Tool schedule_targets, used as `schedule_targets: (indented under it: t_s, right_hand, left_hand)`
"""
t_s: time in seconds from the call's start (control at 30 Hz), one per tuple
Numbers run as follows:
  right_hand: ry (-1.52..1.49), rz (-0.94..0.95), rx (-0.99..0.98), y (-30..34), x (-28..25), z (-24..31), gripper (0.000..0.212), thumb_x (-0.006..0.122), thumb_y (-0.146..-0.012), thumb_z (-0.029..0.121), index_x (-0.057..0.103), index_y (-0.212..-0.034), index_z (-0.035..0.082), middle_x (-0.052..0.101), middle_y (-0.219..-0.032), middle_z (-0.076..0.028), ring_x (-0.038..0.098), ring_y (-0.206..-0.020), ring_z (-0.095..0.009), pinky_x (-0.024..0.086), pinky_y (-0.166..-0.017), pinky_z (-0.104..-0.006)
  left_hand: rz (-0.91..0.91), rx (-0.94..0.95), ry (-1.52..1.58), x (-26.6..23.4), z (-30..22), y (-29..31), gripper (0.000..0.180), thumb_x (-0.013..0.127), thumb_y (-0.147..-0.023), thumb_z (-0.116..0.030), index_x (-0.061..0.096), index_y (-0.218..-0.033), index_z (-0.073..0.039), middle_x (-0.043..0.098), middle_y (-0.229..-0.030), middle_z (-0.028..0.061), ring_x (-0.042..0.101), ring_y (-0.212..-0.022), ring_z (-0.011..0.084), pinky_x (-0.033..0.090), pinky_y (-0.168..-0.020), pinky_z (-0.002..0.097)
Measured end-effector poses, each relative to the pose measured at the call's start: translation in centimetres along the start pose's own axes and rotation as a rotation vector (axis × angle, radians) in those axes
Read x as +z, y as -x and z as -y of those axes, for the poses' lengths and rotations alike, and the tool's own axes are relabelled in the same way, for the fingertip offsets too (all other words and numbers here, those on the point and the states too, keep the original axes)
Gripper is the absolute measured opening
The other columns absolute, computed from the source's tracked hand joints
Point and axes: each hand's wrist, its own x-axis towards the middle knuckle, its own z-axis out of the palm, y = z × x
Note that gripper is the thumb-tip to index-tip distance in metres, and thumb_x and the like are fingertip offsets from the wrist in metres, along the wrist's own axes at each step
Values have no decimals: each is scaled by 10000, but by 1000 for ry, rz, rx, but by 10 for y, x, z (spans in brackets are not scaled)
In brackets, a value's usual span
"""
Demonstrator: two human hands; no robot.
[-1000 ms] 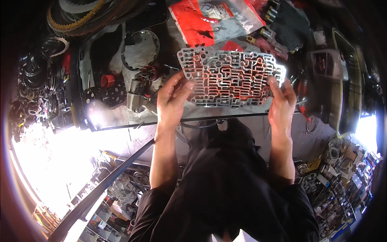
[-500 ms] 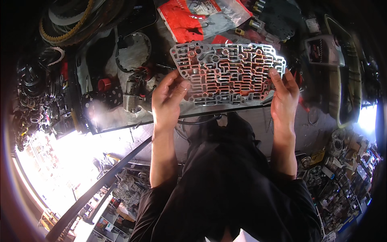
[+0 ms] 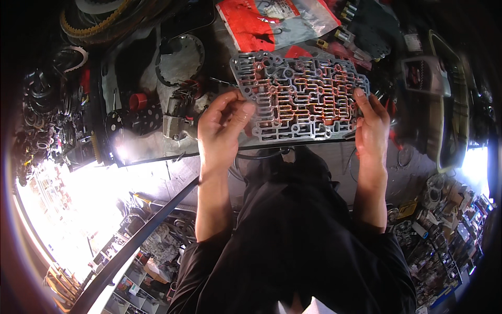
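Between my two hands I hold up a flat metal valve body plate [image 3: 300, 99], silver-grey, cut through with a maze of channels and several round holes. My left hand [image 3: 226, 118] pinches its left edge between thumb and curled fingers. At the opposite edge my right hand [image 3: 370, 119] grips it, thumb on the upper face and the other fingers at the side and partly hidden beneath. The plate hangs over the near edge of the workbench, tilted slightly, with a reddish tint showing in its channels.
Behind the plate lies a red and clear plastic bag [image 3: 277, 23]. A round metal ring [image 3: 180, 60], a red cylindrical cap [image 3: 138, 101] and a small metal part [image 3: 175, 118] sit to the left. On the right are a grey bottle [image 3: 426, 76] and a large pan-like frame [image 3: 435, 136].
The plate has shifted slightly right and its tilt has changed, so its near edge sits lower in view. Both hands keep hold of it. The whole view has also shifted a little.
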Motion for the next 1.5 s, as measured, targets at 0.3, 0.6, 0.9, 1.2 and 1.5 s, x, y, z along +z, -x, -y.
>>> schedule_targets:
  t_s: [0.3, 0.6, 0.9, 1.2, 1.5]
  right_hand:
    - [-32, 18, 2, -3, 1, 2, 277, 773, -934, 117, 656, -1104, -68, 743, -1040, -124, 705, -912, -148, 533, -828, -254]
    - [-32, -25, 0, 2, 4, 6, 272, 775, -933, 120, 646, -1113, -37, 724, -1042, -93, 667, -958, -128, 492, -857, -246]
    - [-15, -25, -74, 5, 8, 8, 250, 764, -943, 111, 662, -1133, -15, 707, -1003, -30, 618, -914, -87, 436, -816, -212]
    - [-64, 10, -106, 1, 7, 0, 229, 731, -975, 143, 672, -1144, 0, 686, -984, 4, 589, -885, -38, 376, -699, -168]
    - [-1, -107, -62, 6, 12, -1, 184, 682, -1013, 215, 704, -1110, 60, 619, -893, 104, 361, -628, 22, 220, -525, -186]
  left_hand:
    - [-75, -91, 20, 2, -10, 1, 238, 740, -945, -63, 670, -1137, 58, 667, -911, 50, 591, -709, 91, 485, -557, 239]
    - [-52, -117, 108, -5, -4, 0, 334, 710, -955, -31, 647, -1262, 84, 718, -1038, 81, 651, -906, 107, 484, -775, 224]
    - [-5, -73, 46, -12, 2, 2, 335, 679, -968, -47, 637, -1279, 71, 689, -967, 49, 598, -769, 90, 473, -633, 237]
    - [19, -45, -29, -20, 10, 3, 330, 668, -966, -38, 657, -1280, 62, 711, -966, 58, 605, -764, 108, 474, -667, 244]
    - [-17, -87, -28, -28, 19, 4, 330, 669, -961, -24, 643, -1284, 40, 690, -962, 35, 577, -771, 83, 476, -662, 246]
